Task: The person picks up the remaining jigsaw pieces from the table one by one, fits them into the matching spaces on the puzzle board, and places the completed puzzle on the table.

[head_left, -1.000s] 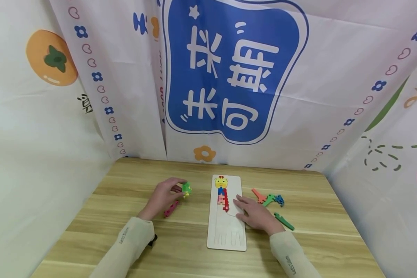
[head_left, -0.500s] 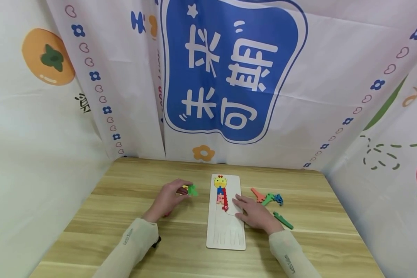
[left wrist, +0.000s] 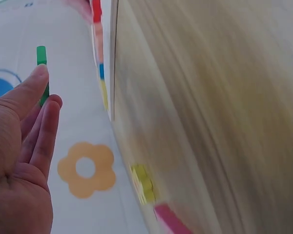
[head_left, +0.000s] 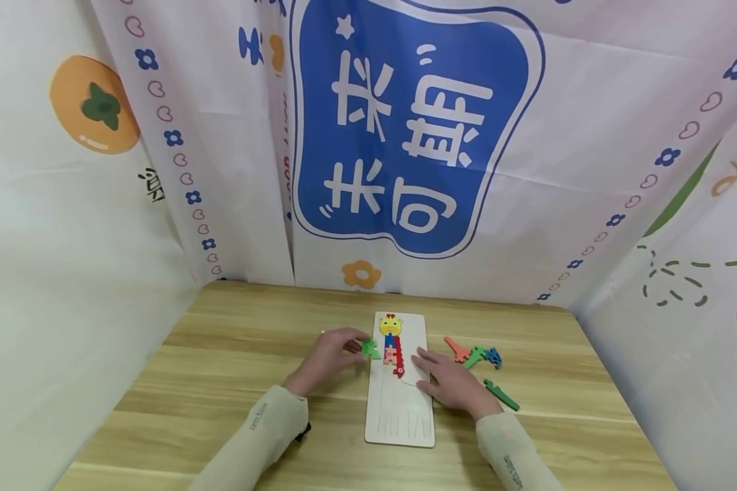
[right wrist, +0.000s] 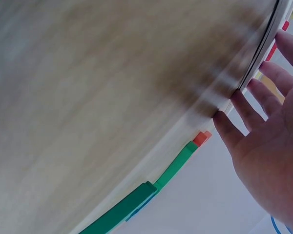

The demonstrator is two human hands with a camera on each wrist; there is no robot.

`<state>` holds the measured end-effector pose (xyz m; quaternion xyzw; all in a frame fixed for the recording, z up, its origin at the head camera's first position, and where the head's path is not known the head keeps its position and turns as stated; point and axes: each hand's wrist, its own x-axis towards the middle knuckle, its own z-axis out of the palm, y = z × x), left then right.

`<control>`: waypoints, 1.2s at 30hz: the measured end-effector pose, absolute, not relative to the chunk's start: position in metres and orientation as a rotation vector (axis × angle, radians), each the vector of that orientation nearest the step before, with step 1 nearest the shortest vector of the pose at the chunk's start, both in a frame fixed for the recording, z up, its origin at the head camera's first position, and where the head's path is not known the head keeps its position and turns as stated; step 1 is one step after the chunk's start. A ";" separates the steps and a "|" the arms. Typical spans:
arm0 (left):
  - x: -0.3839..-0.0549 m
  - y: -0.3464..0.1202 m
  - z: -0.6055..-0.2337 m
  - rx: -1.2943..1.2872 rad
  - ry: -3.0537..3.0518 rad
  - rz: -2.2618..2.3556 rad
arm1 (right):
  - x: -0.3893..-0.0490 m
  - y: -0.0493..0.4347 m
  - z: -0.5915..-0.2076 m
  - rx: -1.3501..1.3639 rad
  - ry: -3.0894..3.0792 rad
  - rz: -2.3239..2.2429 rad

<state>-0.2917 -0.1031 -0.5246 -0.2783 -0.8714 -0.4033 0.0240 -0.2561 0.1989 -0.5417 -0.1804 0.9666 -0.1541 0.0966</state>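
Observation:
My left hand [head_left: 328, 356] pinches a green puzzle piece [head_left: 370, 350] between thumb and fingers, over the left edge of a white puzzle board [head_left: 399, 423]. In the left wrist view, that green piece [left wrist: 41, 54] is seen edge-on, raised off the table. A yellow giraffe head piece [head_left: 390, 324] lies at the board's far end. Below it are a blue piece [head_left: 389, 338], a pink piece [head_left: 389, 354] and a long red piece [head_left: 399, 365]. My right hand [head_left: 453, 382] rests at the board's right edge, fingers extended; the right wrist view shows its fingertips along that edge.
Right of the board lie loose orange [head_left: 456, 348], green [head_left: 474, 356], blue [head_left: 493, 357] and dark green [head_left: 501, 394] pieces. The left wrist view shows a yellow piece [left wrist: 143, 183] and a magenta piece [left wrist: 171, 219] on the table. Printed cloth [head_left: 246, 204] hangs behind the table.
My left hand has carried the green piece rightward from the table's left side to the board's left edge, turning it on the way. My right hand has stayed at the board.

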 end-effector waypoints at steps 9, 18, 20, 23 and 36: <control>-0.287 -0.077 -0.524 -0.967 -2.760 -1.213 | -0.257 0.200 -0.543 -0.555 2.858 -0.459; -0.287 -0.066 -0.529 -0.947 -2.770 -1.115 | -0.256 0.200 -0.541 -0.574 2.866 -0.458; -0.287 -0.065 -0.530 -0.943 -2.772 -1.108 | -0.256 0.199 -0.540 -0.571 2.867 -0.460; -0.289 -0.063 -0.533 -0.950 -2.769 -1.108 | -0.256 0.199 -0.539 -0.563 2.866 -0.463; -0.290 -0.055 -0.541 -0.950 -2.887 -1.111 | -0.257 0.201 -0.540 -0.571 2.868 -0.464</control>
